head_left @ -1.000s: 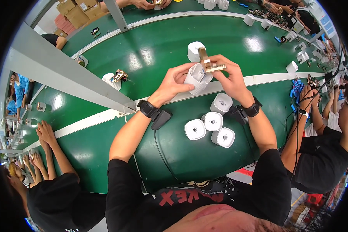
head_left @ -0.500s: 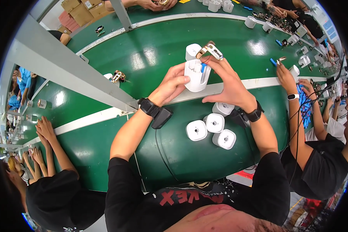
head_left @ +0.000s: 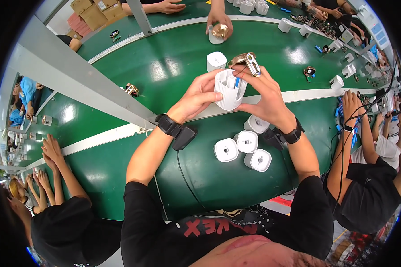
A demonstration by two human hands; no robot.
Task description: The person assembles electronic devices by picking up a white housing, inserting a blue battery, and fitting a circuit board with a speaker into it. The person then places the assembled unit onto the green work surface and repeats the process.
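My left hand [head_left: 198,97] is closed around the left side of a white ribbed housing [head_left: 227,94], held upright with its hollow top showing. A blue cylinder [head_left: 237,82] stands inside it among white inner walls. My right hand [head_left: 270,99] grips the housing from the right, thumb low and fingers at the rim. A gold-rimmed oval part [head_left: 249,63] with a white inner face lies over the right fingers, and dark wires run from it toward the housing. Just behind stands another white housing [head_left: 216,60].
Several white housings [head_left: 226,150] sit base-up on the near green table [head_left: 200,182]. A white rail [head_left: 294,95] divides it from the green belt. A grey post [head_left: 89,66] slants across the left. A co-worker's hand [head_left: 219,20] holds a housing opposite; black cables [head_left: 357,107] hang at right.
My right thumb has come in against the housing, and the gold-rimmed part has tilted. Things on the belt shifted left. A co-worker's hand appeared opposite; the right neighbour's hands dropped to the blue cylinders.
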